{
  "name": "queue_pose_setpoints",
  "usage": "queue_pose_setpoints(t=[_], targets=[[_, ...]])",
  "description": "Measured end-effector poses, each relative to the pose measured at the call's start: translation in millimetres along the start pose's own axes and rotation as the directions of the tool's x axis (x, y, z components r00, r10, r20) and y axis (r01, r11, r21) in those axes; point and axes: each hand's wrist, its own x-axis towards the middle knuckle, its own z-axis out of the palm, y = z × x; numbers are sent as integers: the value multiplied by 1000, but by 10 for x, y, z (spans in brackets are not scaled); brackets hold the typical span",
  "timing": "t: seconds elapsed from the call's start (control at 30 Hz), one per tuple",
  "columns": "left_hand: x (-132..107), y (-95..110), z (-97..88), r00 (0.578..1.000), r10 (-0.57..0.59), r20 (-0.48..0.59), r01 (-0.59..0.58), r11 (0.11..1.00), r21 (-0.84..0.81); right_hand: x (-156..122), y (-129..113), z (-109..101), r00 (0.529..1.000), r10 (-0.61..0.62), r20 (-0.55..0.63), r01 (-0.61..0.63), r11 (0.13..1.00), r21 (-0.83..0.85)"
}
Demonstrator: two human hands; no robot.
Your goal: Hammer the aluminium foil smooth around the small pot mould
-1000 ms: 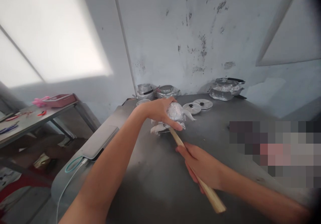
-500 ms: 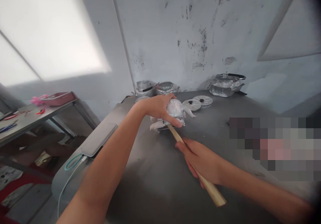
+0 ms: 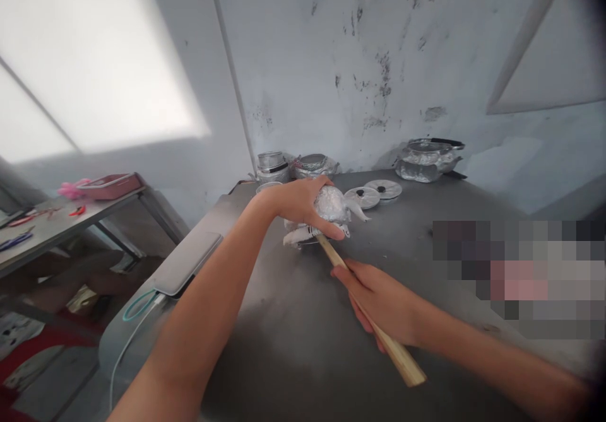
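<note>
My left hand (image 3: pixel 298 204) is closed over a crumpled silver foil lump (image 3: pixel 330 205) that rests on the dark metal table (image 3: pixel 293 334). My right hand (image 3: pixel 381 302) is wrapped round a pale wooden stick (image 3: pixel 402 362); the stick runs up and left, and its far end meets the foil lump under my left thumb. More foil scraps (image 3: pixel 297 237) lie just below the lump.
Two round lids (image 3: pixel 372 193) lie behind the lump. Foil-covered pots (image 3: pixel 293 166) and a foil-wrapped pan (image 3: pixel 428 160) stand along the wall. A flat grey device (image 3: pixel 187 264) with a teal cable sits at the table's left edge. A side table with pliers and a pink tray (image 3: pixel 106 185) stands at left.
Between one second and half a second ago the view shifted a little; hands, stick and foil lump keep the same grip and place since.
</note>
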Motion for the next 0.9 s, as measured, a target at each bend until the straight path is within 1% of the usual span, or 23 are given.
queue_pose_setpoints(t=[0.07, 0.2, 0.27, 0.37, 0.43, 0.53, 0.7, 0.8, 0.9], targets=[[-4, 7, -3, 1000, -3, 5, 3, 1000, 9, 2, 1, 4, 1000, -16, -15, 16, 1000, 18], [-9, 20, -13, 1000, -17, 19, 17, 1000, 18, -16, 5, 25, 993, -72, -91, 74, 997, 13], [-10, 23, -16, 1000, -14, 27, 14, 1000, 16, -29, 15, 25, 995, -56, -82, 55, 998, -17], [-6, 18, -13, 1000, -9, 26, 9, 1000, 2, -41, 30, 12, 1000, 0, -22, -1, 999, -35], [-1, 9, -5, 1000, -5, 12, 5, 1000, -9, -41, 28, 4, 1000, -2, -15, 2, 1000, -26], [8, -5, 7, 1000, -2, -2, 1, 1000, -26, -36, 6, 0, 999, -29, -42, 29, 1000, -12], [7, 1, 13, 1000, 1, -12, -1, 999, -43, -44, -21, -4, 986, -93, -137, 93, 996, -6], [4, -5, 8, 1000, 2, -15, -2, 999, -54, -54, -32, -11, 988, -76, -135, 81, 996, 32], [6, -70, -6, 1000, 15, -20, -17, 997, -69, -56, -46, -30, 989, -50, -138, 57, 997, 50]])
